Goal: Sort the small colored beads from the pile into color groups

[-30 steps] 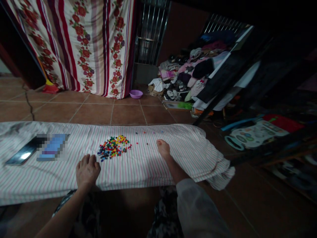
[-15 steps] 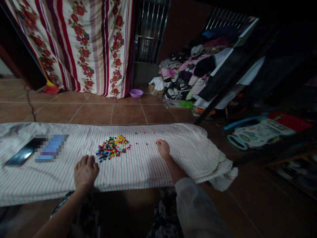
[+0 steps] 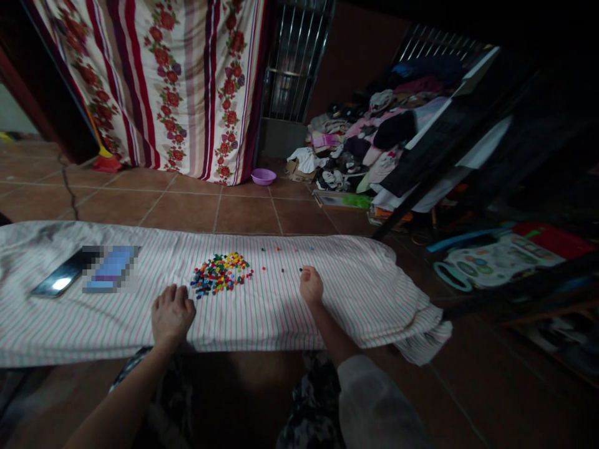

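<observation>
A heap of small bead-like pieces (image 3: 219, 274) in many colours lies on the striped cloth (image 3: 262, 318). My left hand (image 3: 173, 312) rests palm down on the cloth, just left of and nearer than the heap, with its fingers loosely bent and nothing visible in it. To the right of the heap, my right hand (image 3: 311, 285) is down at the cloth with thumb and forefinger pinched at a small dark bead (image 3: 301, 270). Several single pieces lie spaced apart there, among them a red bead (image 3: 264, 269), a dark bead (image 3: 282, 270) and a blue bead (image 3: 311, 248).
A phone (image 3: 63, 274) and a blurred-out blue rectangular item (image 3: 110, 269) lie at the left of the cloth. Beyond it are a tiled floor, a purple basin (image 3: 263, 177), a floral curtain (image 3: 196, 93) and a clothes pile (image 3: 355, 137). A toy panel (image 3: 500, 259) is at right.
The whole view has shifted slightly, so things appear a little further right. Against the cloth, both hands and the pieces stay practically where they were.
</observation>
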`<move>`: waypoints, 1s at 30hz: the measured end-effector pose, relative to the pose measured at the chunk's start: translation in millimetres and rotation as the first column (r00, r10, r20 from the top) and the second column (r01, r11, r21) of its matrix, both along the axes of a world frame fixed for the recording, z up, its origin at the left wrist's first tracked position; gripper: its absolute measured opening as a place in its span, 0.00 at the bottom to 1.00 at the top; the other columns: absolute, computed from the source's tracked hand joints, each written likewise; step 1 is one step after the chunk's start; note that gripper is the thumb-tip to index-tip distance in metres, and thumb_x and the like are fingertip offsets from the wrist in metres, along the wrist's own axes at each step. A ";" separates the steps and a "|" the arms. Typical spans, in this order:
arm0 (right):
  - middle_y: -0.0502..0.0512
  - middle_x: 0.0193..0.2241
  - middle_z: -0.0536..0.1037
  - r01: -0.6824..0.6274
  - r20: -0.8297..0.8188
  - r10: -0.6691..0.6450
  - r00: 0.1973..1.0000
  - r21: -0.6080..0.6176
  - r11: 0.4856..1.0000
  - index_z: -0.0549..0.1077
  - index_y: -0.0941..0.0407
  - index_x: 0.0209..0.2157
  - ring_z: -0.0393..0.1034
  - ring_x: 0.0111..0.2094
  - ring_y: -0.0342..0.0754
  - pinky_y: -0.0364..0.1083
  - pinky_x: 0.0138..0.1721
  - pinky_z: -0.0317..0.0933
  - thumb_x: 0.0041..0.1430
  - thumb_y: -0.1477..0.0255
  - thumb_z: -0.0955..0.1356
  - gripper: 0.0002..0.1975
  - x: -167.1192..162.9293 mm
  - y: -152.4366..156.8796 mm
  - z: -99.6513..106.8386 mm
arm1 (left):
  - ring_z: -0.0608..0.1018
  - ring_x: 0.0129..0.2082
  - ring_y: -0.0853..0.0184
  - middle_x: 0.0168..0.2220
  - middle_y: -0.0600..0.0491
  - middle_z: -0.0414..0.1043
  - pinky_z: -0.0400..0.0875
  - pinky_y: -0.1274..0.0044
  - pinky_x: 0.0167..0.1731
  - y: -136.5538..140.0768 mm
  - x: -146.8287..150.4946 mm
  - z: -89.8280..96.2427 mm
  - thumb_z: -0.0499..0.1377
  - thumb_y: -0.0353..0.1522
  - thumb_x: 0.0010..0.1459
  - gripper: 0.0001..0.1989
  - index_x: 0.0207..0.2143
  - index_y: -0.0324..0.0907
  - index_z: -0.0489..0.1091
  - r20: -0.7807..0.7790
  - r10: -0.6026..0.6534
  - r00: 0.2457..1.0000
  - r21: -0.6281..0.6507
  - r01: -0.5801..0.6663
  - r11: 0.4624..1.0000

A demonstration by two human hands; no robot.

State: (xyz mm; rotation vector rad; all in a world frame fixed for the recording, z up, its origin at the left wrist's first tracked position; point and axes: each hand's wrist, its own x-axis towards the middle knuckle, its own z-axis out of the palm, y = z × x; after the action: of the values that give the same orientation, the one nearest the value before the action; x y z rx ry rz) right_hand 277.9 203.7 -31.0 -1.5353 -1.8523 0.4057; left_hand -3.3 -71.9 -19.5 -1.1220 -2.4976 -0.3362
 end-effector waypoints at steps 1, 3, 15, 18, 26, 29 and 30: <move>0.62 0.38 0.78 -0.035 -0.034 0.036 0.999 0.035 0.999 0.75 0.59 0.42 0.72 0.41 0.52 0.48 0.45 0.64 0.59 0.73 0.58 0.17 -5.2 -7.7 -2.3 | 0.72 0.51 0.56 0.51 0.43 0.71 0.63 0.66 0.50 -0.2 0.1 0.1 0.49 0.32 0.61 0.16 0.46 0.40 0.71 -0.003 -0.004 1.000 0.007 0.004 1.000; 0.60 0.36 0.78 -0.135 -0.103 0.143 0.984 0.084 0.987 0.75 0.57 0.40 0.72 0.38 0.51 0.48 0.43 0.66 0.59 0.71 0.59 0.15 -19.1 -25.6 -6.2 | 0.71 0.52 0.56 0.51 0.42 0.71 0.62 0.66 0.51 -0.4 0.3 0.2 0.49 0.31 0.60 0.15 0.46 0.40 0.71 -0.006 -0.009 1.000 0.023 0.009 1.000; 0.52 0.36 0.75 -0.609 0.024 0.610 0.792 -0.038 0.792 0.77 0.52 0.38 0.72 0.38 0.44 0.41 0.41 0.64 0.62 0.73 0.65 0.09 -123.5 -124.1 3.2 | 0.70 0.55 0.54 0.53 0.40 0.70 0.61 0.63 0.54 1.0 -0.8 -2.6 0.50 0.30 0.60 0.17 0.48 0.37 0.71 0.064 -0.017 0.998 0.066 0.012 0.998; 0.52 0.38 0.75 -0.569 0.118 0.581 0.805 -0.123 0.813 0.77 0.52 0.41 0.72 0.39 0.44 0.40 0.40 0.63 0.62 0.74 0.64 0.10 -134.4 -132.2 7.4 | 0.69 0.55 0.54 0.54 0.39 0.70 0.60 0.63 0.55 0.6 -0.4 -1.3 0.50 0.30 0.60 0.17 0.49 0.38 0.71 0.090 -0.016 0.996 0.067 0.010 0.998; 0.51 0.46 0.75 -0.463 0.307 0.527 0.793 -0.258 0.848 0.73 0.49 0.49 0.71 0.45 0.45 0.41 0.40 0.61 0.65 0.67 0.64 0.12 -144.0 -142.8 27.5 | 0.67 0.57 0.52 0.56 0.37 0.68 0.58 0.60 0.56 0.1 1.6 3.6 0.50 0.29 0.59 0.19 0.50 0.37 0.71 0.163 -0.029 0.986 0.087 0.015 0.996; 0.51 0.46 0.75 -0.440 0.323 0.514 0.794 -0.278 0.854 0.72 0.49 0.48 0.71 0.45 0.45 0.42 0.40 0.60 0.66 0.65 0.64 0.11 -146.6 -145.1 34.0 | 0.68 0.57 0.53 0.55 0.38 0.69 0.58 0.62 0.56 -0.2 1.7 4.1 0.50 0.29 0.59 0.18 0.49 0.37 0.71 0.147 -0.029 0.989 0.082 0.018 0.996; 0.51 0.46 0.75 -0.432 0.324 0.510 0.797 -0.283 0.856 0.72 0.49 0.48 0.71 0.45 0.45 0.42 0.40 0.60 0.66 0.65 0.64 0.11 -147.0 -145.6 35.0 | 0.68 0.57 0.54 0.55 0.38 0.69 0.58 0.62 0.56 -0.3 1.6 3.9 0.50 0.29 0.59 0.18 0.49 0.37 0.71 0.142 -0.031 0.989 0.080 0.020 0.997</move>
State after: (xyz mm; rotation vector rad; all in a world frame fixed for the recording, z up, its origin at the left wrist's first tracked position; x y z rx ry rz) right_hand 130.9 58.0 4.0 -1.3214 -2.5995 0.5542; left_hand -1.7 -72.2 -15.6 -1.1361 -2.5708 -0.5350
